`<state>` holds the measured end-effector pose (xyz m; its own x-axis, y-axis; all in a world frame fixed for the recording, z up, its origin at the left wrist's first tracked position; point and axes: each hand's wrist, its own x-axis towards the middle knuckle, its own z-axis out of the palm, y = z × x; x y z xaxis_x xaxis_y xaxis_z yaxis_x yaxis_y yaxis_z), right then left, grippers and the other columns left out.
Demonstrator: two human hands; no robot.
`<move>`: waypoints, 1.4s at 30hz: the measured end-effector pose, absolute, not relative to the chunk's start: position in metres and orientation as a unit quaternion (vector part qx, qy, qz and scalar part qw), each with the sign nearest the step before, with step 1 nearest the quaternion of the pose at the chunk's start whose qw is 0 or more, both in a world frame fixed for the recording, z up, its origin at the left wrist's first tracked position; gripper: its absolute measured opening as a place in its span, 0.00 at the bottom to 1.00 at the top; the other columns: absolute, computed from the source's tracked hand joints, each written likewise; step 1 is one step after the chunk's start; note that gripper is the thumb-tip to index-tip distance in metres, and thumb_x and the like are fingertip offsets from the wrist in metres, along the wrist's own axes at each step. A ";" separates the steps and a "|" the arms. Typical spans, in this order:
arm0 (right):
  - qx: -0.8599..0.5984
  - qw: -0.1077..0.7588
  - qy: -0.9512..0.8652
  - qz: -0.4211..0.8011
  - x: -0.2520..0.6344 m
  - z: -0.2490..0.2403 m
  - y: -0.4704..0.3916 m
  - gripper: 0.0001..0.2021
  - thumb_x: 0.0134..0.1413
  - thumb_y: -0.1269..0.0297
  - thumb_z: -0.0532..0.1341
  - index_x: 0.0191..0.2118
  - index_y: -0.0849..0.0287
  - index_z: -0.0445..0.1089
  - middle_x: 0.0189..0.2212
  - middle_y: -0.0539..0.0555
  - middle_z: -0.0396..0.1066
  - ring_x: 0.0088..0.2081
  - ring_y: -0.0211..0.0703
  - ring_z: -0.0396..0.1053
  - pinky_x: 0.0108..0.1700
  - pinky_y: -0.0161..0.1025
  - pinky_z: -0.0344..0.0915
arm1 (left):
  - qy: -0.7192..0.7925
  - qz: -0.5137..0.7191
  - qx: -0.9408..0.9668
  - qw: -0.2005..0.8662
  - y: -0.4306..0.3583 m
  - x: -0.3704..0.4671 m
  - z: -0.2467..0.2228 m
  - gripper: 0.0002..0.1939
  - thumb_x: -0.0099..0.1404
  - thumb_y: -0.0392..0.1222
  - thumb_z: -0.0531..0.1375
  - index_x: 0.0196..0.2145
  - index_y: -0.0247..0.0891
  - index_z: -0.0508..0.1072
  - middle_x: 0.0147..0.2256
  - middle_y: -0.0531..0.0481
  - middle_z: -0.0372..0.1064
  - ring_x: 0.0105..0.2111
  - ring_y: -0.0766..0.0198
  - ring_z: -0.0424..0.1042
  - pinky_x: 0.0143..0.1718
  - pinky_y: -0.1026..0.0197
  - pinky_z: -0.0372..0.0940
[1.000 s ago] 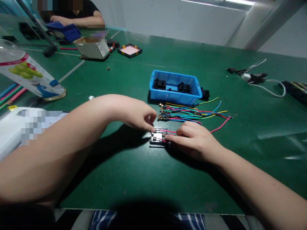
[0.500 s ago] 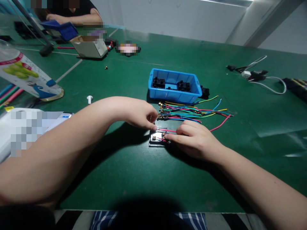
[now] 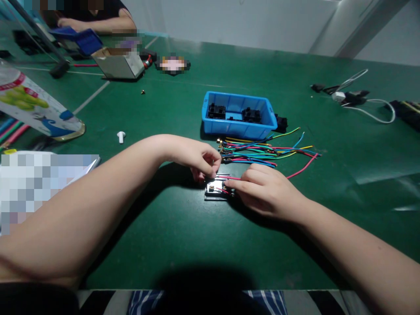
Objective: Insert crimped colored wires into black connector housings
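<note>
A small flat black-framed module (image 3: 213,194) with a pale inside and brass-coloured contacts lies on the green table. A red wire (image 3: 229,177) runs along its far edge and passes beneath my right hand (image 3: 267,190). That hand's index fingertip presses on the module's right part, its other fingers curled, its thumb hidden. My left hand (image 3: 205,159) is pinched at the module's far left corner, around the red wire's end; the tip itself is covered. A short red lead also shows inside the module. Beyond the hands lies a bundle of coloured wires (image 3: 249,153) with metal terminals at the left.
A blue bin (image 3: 239,128) with black plastic parts stands behind the wires. To the left are a white plug-like piece (image 3: 121,136), a bottle (image 3: 39,107) and a white box (image 3: 120,65). A cable (image 3: 370,109) lies far right. Another person's arm (image 3: 98,25) rests at the far left.
My left hand has shifted slightly right, and more of its curled fingers show beside the module. The right index finger stays on the module. The whole view has tilted a little.
</note>
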<state>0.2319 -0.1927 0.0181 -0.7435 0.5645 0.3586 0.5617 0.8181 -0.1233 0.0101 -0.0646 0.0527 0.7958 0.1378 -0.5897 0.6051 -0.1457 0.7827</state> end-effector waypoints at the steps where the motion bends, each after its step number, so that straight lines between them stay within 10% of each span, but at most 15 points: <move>1: -0.303 0.191 -0.933 0.007 0.231 0.018 -0.193 0.14 0.62 0.69 0.57 0.51 0.62 0.72 0.32 0.55 0.68 0.34 0.43 0.59 0.36 0.40 0.59 | 0.253 -0.190 0.721 0.617 -0.064 0.010 0.051 0.10 0.56 0.42 0.63 0.32 0.38 0.65 0.29 0.56 0.67 0.31 0.66 0.70 0.35 0.62 0.68; 42: -0.320 0.204 -0.917 0.125 0.232 0.016 -0.189 0.17 0.60 0.68 0.58 0.55 0.58 0.69 0.49 0.61 0.69 0.48 0.48 0.68 0.48 0.46 0.68 | 0.174 -0.172 0.665 0.706 -0.047 0.000 0.029 0.15 0.57 0.47 0.69 0.34 0.38 0.68 0.32 0.54 0.71 0.34 0.65 0.76 0.37 0.63 0.71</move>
